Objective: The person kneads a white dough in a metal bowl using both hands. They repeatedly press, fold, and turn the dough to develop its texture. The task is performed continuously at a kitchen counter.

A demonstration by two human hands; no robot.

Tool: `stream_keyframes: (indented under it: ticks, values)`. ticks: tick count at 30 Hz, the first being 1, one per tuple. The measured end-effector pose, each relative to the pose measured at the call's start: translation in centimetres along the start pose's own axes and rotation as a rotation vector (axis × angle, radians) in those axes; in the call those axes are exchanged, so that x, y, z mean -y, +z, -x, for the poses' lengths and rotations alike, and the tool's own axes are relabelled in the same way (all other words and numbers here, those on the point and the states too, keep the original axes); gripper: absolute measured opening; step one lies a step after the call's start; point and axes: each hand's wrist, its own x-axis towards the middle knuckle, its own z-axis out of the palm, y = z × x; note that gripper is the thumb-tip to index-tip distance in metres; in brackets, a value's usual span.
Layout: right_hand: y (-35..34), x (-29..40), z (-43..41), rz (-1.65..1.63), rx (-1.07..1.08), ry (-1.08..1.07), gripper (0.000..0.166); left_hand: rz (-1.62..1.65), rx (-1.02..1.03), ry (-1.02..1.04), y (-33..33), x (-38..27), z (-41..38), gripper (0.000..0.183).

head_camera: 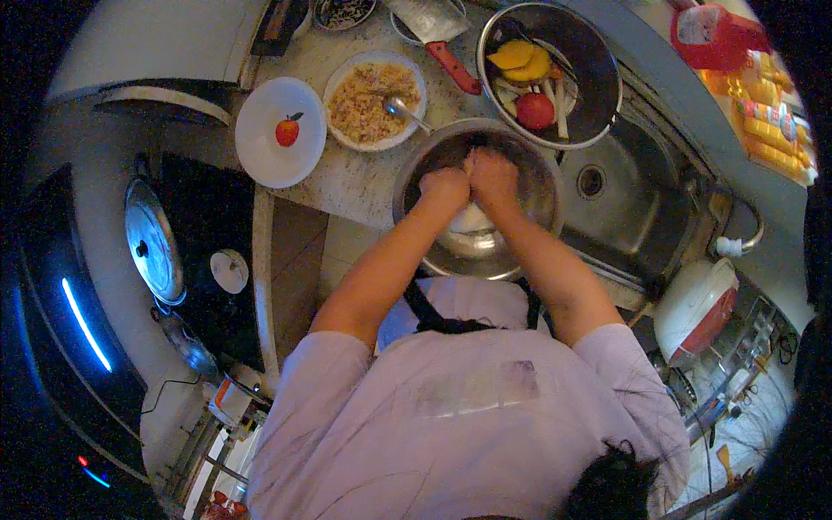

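Observation:
Both of my hands are down inside a large stainless steel bowl (539, 195). My left hand (446, 184) and my right hand (492, 177) sit side by side, nearly touching, with fingers curled downward. Their fingertips are hidden, so what they hold cannot be made out. Below my wrists, a smooth white mass (472, 220), perhaps dough, shows in the bowl. Just beyond the rim stands a white bowl of chopped filling (364, 97) with a metal spoon (398, 108) in it. To its left lies a white bowl with a fruit picture (260, 140).
A cleaver with a red handle (452, 68) lies behind. A steel pot (615, 104) holds a red round item (535, 111) and yellow pieces (520, 60). The sink (624, 208) is at right. A glass-lidded pan (155, 240) sits on the black cooktop (208, 188) at left.

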Motion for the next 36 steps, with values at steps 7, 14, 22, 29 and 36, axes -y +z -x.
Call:
stream_keyframes:
  ticks: [7,14,22,29,36]
  values:
    - [-2.4,-2.5,5.6,-0.305,-0.100,-0.105,0.027,0.072,-0.149,0.165,0.9,-1.8,6.5,0.044]
    - [-0.5,-2.7,11.2,-0.032,-0.097,-0.458,0.018,0.013,-0.387,0.024,5.8,-2.1,8.8,0.026]
    - [0.2,-0.8,2.7,0.011,-0.163,-0.243,0.021,0.123,-0.089,-0.256,2.0,-2.6,4.3,0.021]
    - [-0.6,0.6,0.2,0.100,-0.033,-0.036,0.028,-0.018,0.048,-0.088,-0.5,-0.9,1.0,0.025]
    - [-2.9,-1.7,2.8,-0.344,-0.016,0.050,0.026,0.128,-0.129,0.130,1.1,-0.6,5.0,0.047]
